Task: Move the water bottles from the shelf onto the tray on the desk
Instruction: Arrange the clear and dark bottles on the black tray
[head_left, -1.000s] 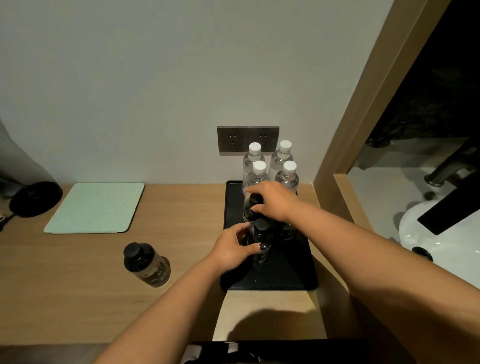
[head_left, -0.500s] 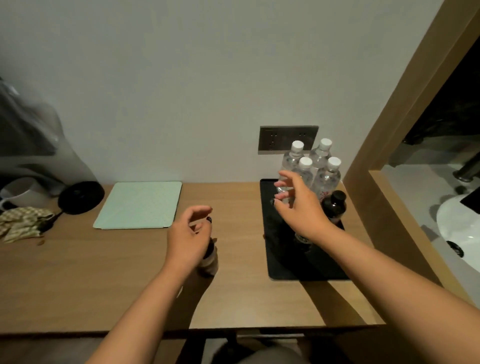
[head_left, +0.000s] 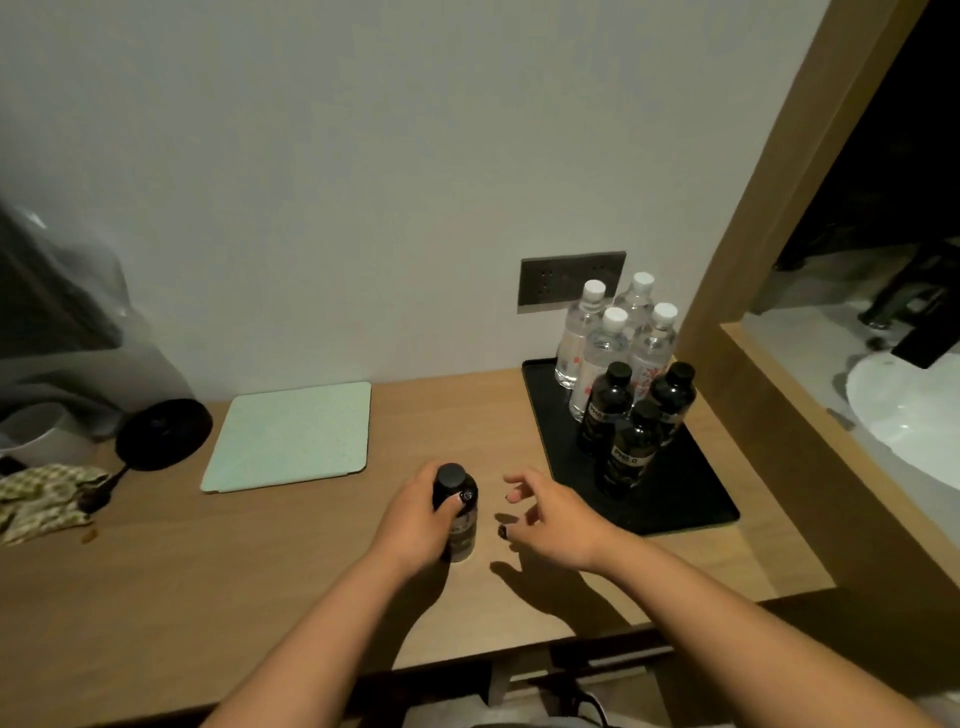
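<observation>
**One dark bottle left off the tray**

Left hand (head_left: 415, 519) wrapped round the dark bottle (head_left: 457, 512) just under its cap, fingers (head_left: 457, 500) curled over the shoulder, bottle upright on the bench (head_left: 311, 561), well short of the tray (head_left: 691, 499). Right hand (head_left: 556, 512) hovering just beside it, holding nothing, fingers spread loosely and half curled, apart from the bottle.

On the tray: four clear bottles (head_left: 602, 358) with white caps at the back, three dark capped bottles (head_left: 631, 447) in front, packed close together. Free tray surface only at the near edge and left side.

Handling, as a judgement: small, rigid plastic, probably full and so moderately weighty for its size; smooth label likely slick, so better gripped round the body or shoulder than pinched by the cap alone. Narrow base and tall shape, hence easy to tip. Main risk on set-down: knocking the standing cluster like skittles. Best lowered straight down onto the bare near part of the tray, upright, released only once flat.

Elsewhere on the bench: a pale green pad (head_left: 291, 434), a black round lamp base (head_left: 163, 434).
</observation>
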